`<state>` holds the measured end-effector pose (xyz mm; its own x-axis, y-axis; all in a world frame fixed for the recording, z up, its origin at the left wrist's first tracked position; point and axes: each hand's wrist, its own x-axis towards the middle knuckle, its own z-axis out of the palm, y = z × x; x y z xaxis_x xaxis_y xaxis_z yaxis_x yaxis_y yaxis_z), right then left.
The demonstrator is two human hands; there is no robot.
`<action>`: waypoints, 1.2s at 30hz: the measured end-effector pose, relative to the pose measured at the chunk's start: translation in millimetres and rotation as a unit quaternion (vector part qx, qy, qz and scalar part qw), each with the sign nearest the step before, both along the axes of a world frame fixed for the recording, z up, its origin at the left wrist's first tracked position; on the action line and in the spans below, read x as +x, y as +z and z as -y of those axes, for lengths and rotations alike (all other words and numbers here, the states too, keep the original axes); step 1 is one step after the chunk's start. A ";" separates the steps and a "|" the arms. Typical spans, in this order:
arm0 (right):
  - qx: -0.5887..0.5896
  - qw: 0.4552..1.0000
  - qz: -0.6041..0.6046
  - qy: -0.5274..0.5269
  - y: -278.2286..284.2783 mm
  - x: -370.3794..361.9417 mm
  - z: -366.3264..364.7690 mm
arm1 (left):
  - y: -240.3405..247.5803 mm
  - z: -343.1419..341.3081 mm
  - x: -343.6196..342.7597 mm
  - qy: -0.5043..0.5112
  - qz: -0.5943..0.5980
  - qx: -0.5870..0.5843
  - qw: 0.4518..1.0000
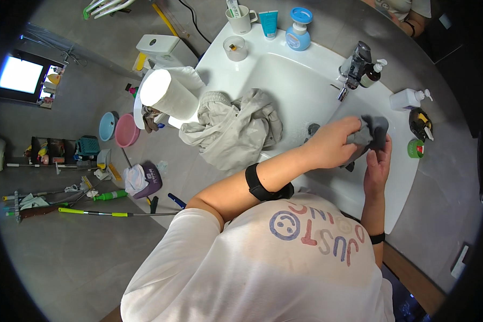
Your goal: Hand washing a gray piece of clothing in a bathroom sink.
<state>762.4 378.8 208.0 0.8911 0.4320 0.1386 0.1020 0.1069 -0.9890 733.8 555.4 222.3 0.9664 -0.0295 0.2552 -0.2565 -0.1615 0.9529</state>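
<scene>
Over the right side of the white sink (300,80), both my hands hold a piece of wet-looking dark grey cloth (377,129). My left hand (335,140) is closed on its left part, with the fingers curled into a bunched fold. My right hand (378,166) pinches its lower right side. What kind of cloth item it is I cannot tell. More dark fabric (350,167) shows below my hands. A small dark thing (313,129) lies in the basin left of my left hand. Near my left forearm, a crumpled light grey garment (225,129) hangs over the sink's left edge.
Behind my hands stands the chrome faucet (354,64), beside a dark pump bottle (371,74). A white pump bottle (408,99) and green round container (415,148) sit on the right rim. A blue soap dispenser (298,38) and cup (241,21) stand at the back. A paper roll (169,95) is left.
</scene>
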 end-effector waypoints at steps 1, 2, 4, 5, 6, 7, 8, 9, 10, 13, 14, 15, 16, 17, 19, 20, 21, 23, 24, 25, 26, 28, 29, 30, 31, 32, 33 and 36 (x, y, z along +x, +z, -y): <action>0.043 0.999 0.014 -0.002 -1.6 0.8 -1.8 | 4.8 -2.5 1.6 0.000 -0.002 0.000 1.000; 0.053 0.998 0.029 0.017 -11.2 5.9 0.5 | 15.8 -5.6 2.3 -0.019 -0.008 -0.051 0.998; -0.023 0.997 -0.007 0.077 -33.3 14.5 10.9 | 21.2 -6.5 5.3 -0.024 0.026 -0.114 0.993; -0.098 0.986 -0.042 0.130 -46.7 16.7 14.2 | 26.0 -4.7 7.2 -0.028 0.026 -0.114 0.993; -0.099 0.986 -0.043 0.125 -66.9 16.4 11.2 | 33.7 -2.4 9.1 -0.053 0.001 -0.143 0.988; -0.165 0.977 -0.005 0.132 -88.7 16.2 7.5 | 41.7 0.6 11.7 -0.081 -0.023 -0.172 0.981; -0.198 0.971 0.012 0.136 -93.7 16.0 3.0 | 45.4 -1.0 12.2 -0.083 -0.023 -0.172 0.981; -0.231 0.962 0.030 0.140 -98.9 15.7 -1.8 | 48.5 -4.3 11.6 -0.089 -0.091 -0.215 0.968; -0.177 0.977 -0.045 0.108 -95.0 10.6 -9.0 | 41.5 -5.7 15.6 -0.062 -0.072 -0.191 0.977; -0.166 0.974 -0.129 0.089 -91.6 13.1 -3.2 | 26.4 -22.9 18.1 -0.026 -0.088 -0.284 0.954; -0.153 0.968 -0.180 0.084 -84.3 13.4 -2.7 | 14.0 -31.0 20.3 0.022 -0.079 -0.297 0.951; -0.139 0.960 -0.230 0.079 -80.9 14.8 -1.1 | 3.8 -40.8 18.9 0.054 -0.133 -0.323 0.936; -0.141 0.960 -0.230 0.076 -85.2 20.0 5.0 | 1.7 -47.5 18.8 0.064 -0.144 -0.342 0.926; -0.141 0.960 -0.233 0.069 -87.7 24.2 8.3 | -10.7 -52.6 19.0 0.093 -0.179 -0.352 0.914; -0.215 0.955 -0.196 0.051 -94.3 36.9 12.0 | -32.4 -58.5 20.3 0.139 -0.263 -0.356 0.886; -0.202 0.953 -0.218 0.066 -115.3 48.9 19.8 | -48.9 -62.7 21.7 0.133 -0.266 -0.356 0.886; -0.202 0.952 -0.219 0.064 -129.1 59.5 23.0 | -71.2 -68.9 22.6 0.122 -0.361 -0.256 0.888; -0.189 0.936 -0.296 0.006 -154.9 79.1 27.5 | -101.6 -69.1 25.4 0.104 -0.451 -0.152 0.873; -0.232 0.936 -0.263 -0.044 -170.6 87.9 29.5 | -112.6 -64.4 25.0 0.081 -0.518 -0.141 0.840; -0.233 0.934 -0.266 -0.051 -196.9 90.9 31.5 | -122.2 -57.0 26.3 0.053 -0.583 -0.128 0.801; -0.410 0.896 -0.131 -0.104 -226.1 92.6 32.1 | -130.6 -49.6 28.2 0.047 -0.585 -0.126 0.800; -0.619 0.783 0.028 -0.060 -238.6 87.0 11.8 | -147.0 -43.1 28.3 0.156 -0.573 -0.178 0.785; -0.665 0.745 0.044 0.025 -226.7 75.7 -13.7 | -154.1 -42.6 30.1 0.158 -0.576 -0.178 0.782; -0.652 0.737 0.124 0.129 -221.2 68.7 -28.3 | -160.7 -41.2 32.6 0.190 -0.571 -0.177 0.778; -0.627 0.717 0.200 0.230 -216.2 63.9 -34.3 | -167.0 -37.5 34.0 0.221 -0.566 -0.177 0.774; -0.540 0.757 0.204 0.307 -208.7 60.5 -47.2 | -224.5 -48.7 24.0 0.244 -0.546 -0.199 0.776; -0.544 0.756 0.197 0.305 -218.0 68.7 -42.9 | -230.9 -42.9 32.6 0.237 -0.551 -0.199 0.775; -0.607 0.792 0.064 -0.017 -231.5 83.0 -50.8 | -235.8 -41.9 41.3 0.236 -0.559 -0.252 0.754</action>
<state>845.4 429.6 -23.4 0.9176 0.2922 -0.2695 0.1925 -0.9199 -0.3418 775.1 597.3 -13.5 0.4587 0.2144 -0.8623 0.7243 0.4719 0.5027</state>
